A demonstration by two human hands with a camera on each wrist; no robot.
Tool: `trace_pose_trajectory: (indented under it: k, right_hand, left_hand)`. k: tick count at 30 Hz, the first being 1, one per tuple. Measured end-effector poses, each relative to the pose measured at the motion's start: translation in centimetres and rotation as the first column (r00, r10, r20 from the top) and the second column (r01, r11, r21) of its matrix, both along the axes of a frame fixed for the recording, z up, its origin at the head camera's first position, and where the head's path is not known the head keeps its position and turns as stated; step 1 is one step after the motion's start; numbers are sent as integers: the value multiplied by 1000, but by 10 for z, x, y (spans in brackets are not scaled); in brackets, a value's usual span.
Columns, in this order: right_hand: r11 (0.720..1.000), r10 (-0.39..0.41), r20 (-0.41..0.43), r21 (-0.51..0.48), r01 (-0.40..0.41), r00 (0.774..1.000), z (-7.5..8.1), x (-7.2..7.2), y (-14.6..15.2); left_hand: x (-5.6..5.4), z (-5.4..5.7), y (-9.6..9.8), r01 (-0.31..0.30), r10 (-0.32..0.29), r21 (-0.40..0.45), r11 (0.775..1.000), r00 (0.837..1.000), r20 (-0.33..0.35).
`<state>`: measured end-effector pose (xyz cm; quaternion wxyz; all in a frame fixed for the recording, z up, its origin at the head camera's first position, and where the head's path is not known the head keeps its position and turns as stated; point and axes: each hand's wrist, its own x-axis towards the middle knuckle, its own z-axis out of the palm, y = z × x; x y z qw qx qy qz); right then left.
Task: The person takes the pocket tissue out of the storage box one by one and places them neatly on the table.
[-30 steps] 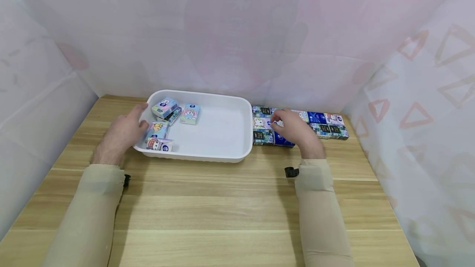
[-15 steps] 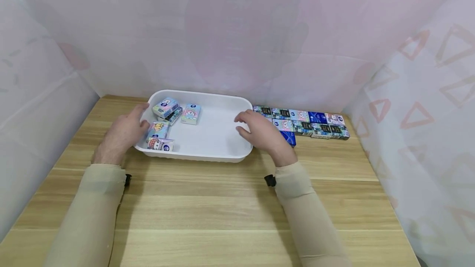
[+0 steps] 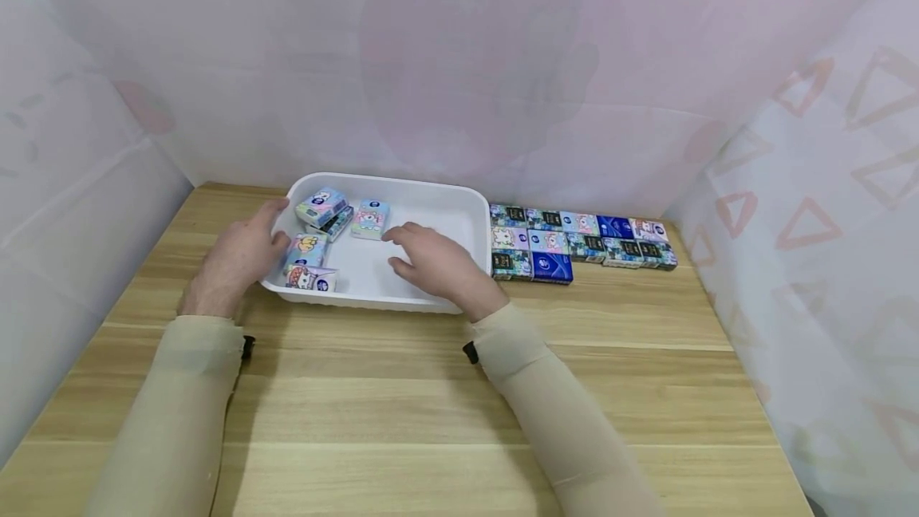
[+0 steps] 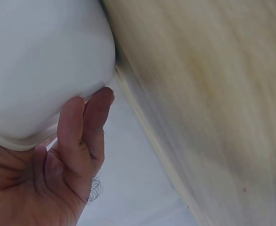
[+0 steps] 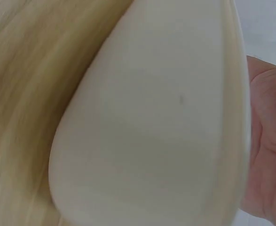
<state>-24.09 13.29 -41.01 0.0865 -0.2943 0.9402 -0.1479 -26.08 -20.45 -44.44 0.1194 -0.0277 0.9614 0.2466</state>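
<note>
My left hand (image 3: 244,252) holds the left rim of a white plastic tray (image 3: 402,304); its fingers rest against the outer wall in the left wrist view. Over the middle of the tray reaches my right hand (image 3: 439,266), fingers loosely bent and nothing held. Just beyond its fingertips lies a light blue and pink tissue pack (image 3: 369,219). At the tray's left, a pastel tissue pack (image 3: 321,204) leans on a dark floral pack (image 3: 339,222). Nearer me are a pack with a yellow figure (image 3: 307,249) and a white-and-red pack (image 3: 310,278).
Right of the tray, several tissue packs stand in rows against it, among them a dark blue pack (image 3: 552,268) in the front row. A pale cloth wall (image 3: 459,70) rises behind. The wooden table (image 3: 373,421) extends toward me.
My right hand has moved left, from above the packs in the rows to over the tray's middle. A row pack it covered now shows. My left hand has stayed at the rim.
</note>
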Motion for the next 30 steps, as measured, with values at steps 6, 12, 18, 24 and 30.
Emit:
trace_pose_trajectory:
  k: [6,12,18,24,30]
  right_hand:
    - [998,46,-12,41,-46,999,-9,-3,-32]
    - [997,72,8,38,-72,997,-16,-5,-58]
    - [997,67,101,-41,-63,993,-22,-8,-77]
    - [993,95,206,-94,-77,974,-32,-8,-87]
    - [979,166,308,-163,-120,937,-34,-3,-86]
  left_hand:
    - [3,5,2,-3,3,-7,1000,1000,3]
    - [3,7,2,0,0,-5,1000,1000,10]
    - [4,9,0,16,-16,3,1000,1000,22]
    - [12,21,-3,151,-154,51,987,986,62]
    - [22,33,-3,201,-232,177,963,958,169]
